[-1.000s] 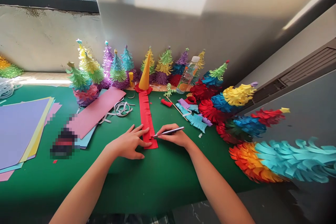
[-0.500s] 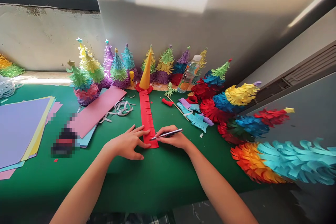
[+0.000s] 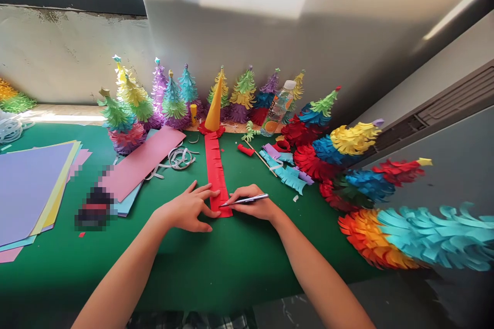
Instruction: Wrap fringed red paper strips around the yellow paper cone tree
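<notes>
A red paper strip (image 3: 216, 172) with cuts along one edge lies lengthwise in front of me on the green table cover (image 3: 185, 267). My left hand (image 3: 191, 208) has its fingers spread, with the fingertips resting on the strip's left side near its close end. In my right hand (image 3: 254, 203) is a slim pen (image 3: 249, 199), gripped between thumb and fingers, its tip at the strip's surface. Just beyond the far end stands a yellow paper cone (image 3: 214, 108) with a red fringed base.
Fringed paper trees (image 3: 250, 87) line the back and right side. A plastic bottle (image 3: 278, 108) stands among them. Coloured sheets (image 3: 34, 185) and a pink strip (image 3: 144, 162) lie left, near curled white strips (image 3: 181, 158). Blue fringed scraps (image 3: 287, 175) lie right.
Almost nothing differs. My right hand and the pen's back end have shifted very slightly; the red strip and my left hand stay in place.
</notes>
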The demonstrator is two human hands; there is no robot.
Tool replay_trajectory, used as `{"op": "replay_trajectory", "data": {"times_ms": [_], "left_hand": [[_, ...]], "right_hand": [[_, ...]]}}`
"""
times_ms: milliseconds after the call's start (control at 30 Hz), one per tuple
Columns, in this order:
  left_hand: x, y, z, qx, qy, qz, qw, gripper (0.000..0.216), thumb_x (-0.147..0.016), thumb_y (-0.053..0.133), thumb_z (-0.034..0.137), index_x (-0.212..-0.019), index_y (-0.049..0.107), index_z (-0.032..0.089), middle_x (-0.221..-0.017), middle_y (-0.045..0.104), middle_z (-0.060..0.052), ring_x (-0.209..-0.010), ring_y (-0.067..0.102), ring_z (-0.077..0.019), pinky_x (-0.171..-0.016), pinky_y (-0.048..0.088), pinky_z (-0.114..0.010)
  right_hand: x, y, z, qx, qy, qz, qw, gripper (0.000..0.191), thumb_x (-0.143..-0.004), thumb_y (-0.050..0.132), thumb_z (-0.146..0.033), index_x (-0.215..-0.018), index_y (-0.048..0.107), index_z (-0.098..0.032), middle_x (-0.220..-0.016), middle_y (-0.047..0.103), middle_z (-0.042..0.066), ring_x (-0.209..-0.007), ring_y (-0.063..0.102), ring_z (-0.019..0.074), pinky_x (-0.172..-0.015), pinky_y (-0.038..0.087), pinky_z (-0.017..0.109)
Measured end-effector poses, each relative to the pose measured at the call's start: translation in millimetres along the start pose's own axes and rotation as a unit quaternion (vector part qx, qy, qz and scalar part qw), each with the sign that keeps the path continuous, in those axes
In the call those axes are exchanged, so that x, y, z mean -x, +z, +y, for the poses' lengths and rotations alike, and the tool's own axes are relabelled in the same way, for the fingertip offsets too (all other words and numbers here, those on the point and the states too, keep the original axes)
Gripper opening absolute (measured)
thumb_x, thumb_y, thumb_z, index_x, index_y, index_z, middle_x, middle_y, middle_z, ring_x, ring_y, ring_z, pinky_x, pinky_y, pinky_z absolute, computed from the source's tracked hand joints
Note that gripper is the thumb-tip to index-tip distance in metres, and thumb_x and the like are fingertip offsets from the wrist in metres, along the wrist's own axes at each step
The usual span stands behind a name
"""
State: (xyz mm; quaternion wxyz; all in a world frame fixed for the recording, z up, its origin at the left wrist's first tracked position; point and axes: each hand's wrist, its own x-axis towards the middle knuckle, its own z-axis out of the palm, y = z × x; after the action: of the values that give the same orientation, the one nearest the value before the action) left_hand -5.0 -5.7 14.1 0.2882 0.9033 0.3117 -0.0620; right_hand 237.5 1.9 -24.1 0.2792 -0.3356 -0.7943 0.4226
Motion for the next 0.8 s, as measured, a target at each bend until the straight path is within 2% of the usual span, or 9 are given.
{"op": "replay_trajectory", "data": {"times_ms": [100,233,333,500,800], "left_hand": [[-0.2,-0.7,1.6,-0.012,-0.008,0.003,1.0,0.038,-0.074,0.063,0.043,-0.112,0.062,0.038,-0.146,0.033,-0.004,-0.138,0.017,-0.0297,-0.108,-0.002,-0.06],[0.5,-1.1,2.4,-0.014,-0.006,0.003,1.0,0.039,-0.074,0.063,0.043,-0.112,0.061,0.038,-0.147,0.031,-0.003,-0.138,0.017,-0.0299,-0.107,-0.004,-0.061],[1.0,-0.6,1.2,-0.003,0.001,-0.001,1.0,0.042,-0.073,0.064,0.043,-0.115,0.06,0.037,-0.149,0.028,-0.003,-0.139,0.014,-0.0312,-0.107,-0.003,-0.061],[1.6,0.1,-1.3,0.024,0.007,-0.003,1.0,0.044,-0.073,0.064,0.042,-0.117,0.059,0.036,-0.149,0.026,-0.003,-0.139,0.012,-0.032,-0.108,-0.001,-0.06],[1.5,-1.5,0.8,0.012,0.001,-0.013,1.0,0.045,-0.074,0.063,0.044,-0.118,0.057,0.037,-0.15,0.024,-0.004,-0.14,0.009,-0.0307,-0.108,0.001,-0.06]], "right_hand": [[5.7,-9.2,1.8,0.004,-0.002,-0.011,1.0,0.02,-0.078,0.064,-0.035,-0.083,0.072,-0.017,-0.074,0.071,0.005,-0.065,0.063,0.0144,-0.066,0.051,0.026],[16.4,-24.7,3.9,-0.015,0.04,-0.008,0.999,0.018,-0.077,0.066,-0.033,-0.08,0.072,-0.017,-0.072,0.07,0.004,-0.067,0.064,0.015,-0.077,0.053,0.031],[18.2,-26.9,5.0,-0.046,0.06,0.004,0.997,0.016,-0.075,0.067,-0.031,-0.08,0.072,-0.017,-0.074,0.07,0.004,-0.071,0.065,0.016,-0.086,0.051,0.035],[11.7,-17.4,6.8,-0.098,0.082,0.035,0.991,0.016,-0.073,0.069,-0.03,-0.08,0.071,-0.017,-0.073,0.069,0.003,-0.068,0.063,0.0155,-0.084,0.051,0.036],[8.3,-14.2,5.5,-0.078,0.073,0.005,0.994,0.016,-0.074,0.068,-0.031,-0.082,0.073,-0.018,-0.069,0.068,0.002,-0.06,0.059,0.0128,-0.084,0.051,0.036]]}}
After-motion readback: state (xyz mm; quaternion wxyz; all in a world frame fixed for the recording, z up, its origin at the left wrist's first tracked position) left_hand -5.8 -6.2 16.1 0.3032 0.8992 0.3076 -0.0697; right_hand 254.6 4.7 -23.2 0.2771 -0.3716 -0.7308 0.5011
